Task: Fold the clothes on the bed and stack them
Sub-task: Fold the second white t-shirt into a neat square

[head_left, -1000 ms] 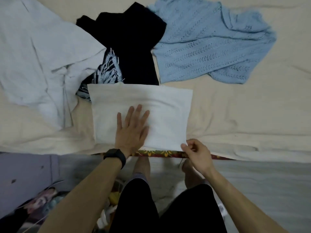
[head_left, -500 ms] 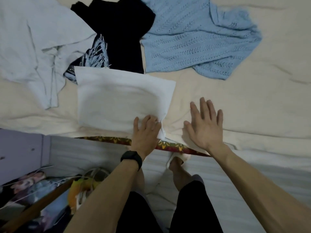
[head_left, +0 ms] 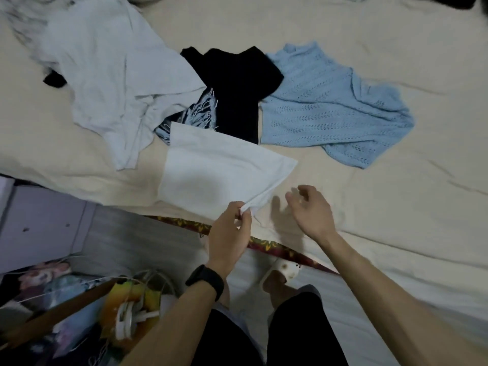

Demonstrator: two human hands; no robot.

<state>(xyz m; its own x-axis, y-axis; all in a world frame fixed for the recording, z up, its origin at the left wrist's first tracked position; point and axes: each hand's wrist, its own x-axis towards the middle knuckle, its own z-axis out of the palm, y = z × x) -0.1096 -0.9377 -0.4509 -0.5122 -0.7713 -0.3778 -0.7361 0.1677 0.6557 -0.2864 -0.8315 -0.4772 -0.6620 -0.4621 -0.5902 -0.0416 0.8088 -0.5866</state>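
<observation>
compared with half a second ago: the left hand [head_left: 229,231], previously laid flat over the near right corner of the folded white cloth [head_left: 211,175], is now seen pinching that corner between thumb and fingertips, and the corner is raised off the bed [head_left: 369,220]. the right hand [head_left: 310,212], previously pressed flat on the sheet with fingers spread, is now lifted clear of it; its fingers are loosely curled and nothing is held. its shadow is cast on the sheet just beside the lifted corner.

the folded white cloth is located at the near edge of the bed, in front of the person. it is a smooth, flat rectangle; its right edge is drawn into a diagonal towards the pinched corner. its far edge is laid over a fringed blue piece [head_left: 200,114] with loose tassels.

beyond it, three unfolded items are noted: a pale grey shirt [head_left: 111,67], thin and creased, at far left; a black garment [head_left: 237,83], matte, in the middle; a light blue knit sweater [head_left: 330,109], open-work with rows of small holes, at right. the black garment is overlapped by the shirt on one side and touches the sweater on the other.

the bed sheet is cream and softly wrinkled. a black wristband [head_left: 206,281] is worn on the left wrist. a patterned trim [head_left: 277,247] is visible under the sheet edge.
</observation>
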